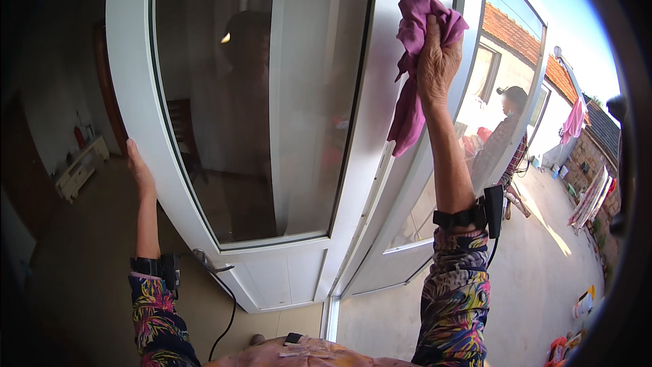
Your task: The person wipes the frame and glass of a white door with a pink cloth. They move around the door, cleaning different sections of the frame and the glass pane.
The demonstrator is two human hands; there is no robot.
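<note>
My right hand (439, 69) is raised and grips a bunched purple cloth (410, 130), whose loose end hangs below my palm. The cloth lies in front of the hinge-side edge of a white-framed glass door (133, 86); whether it presses on the frame I cannot tell. At the opposite edge of that door, my left hand (141, 171) rests against the frame, thumb in sight, the other fingers hidden behind it. Dark glass (219, 76) fills the door's upper part and shows reflections. Low on the frame sits a metal door handle (211, 262).
A second glazed door leaf (415, 244) stands to the right. Beyond it a person (509, 132) is in the courtyard (535, 265). Indoors at left is a low white cabinet (81, 168). A black cable (232, 311) hangs by my left arm.
</note>
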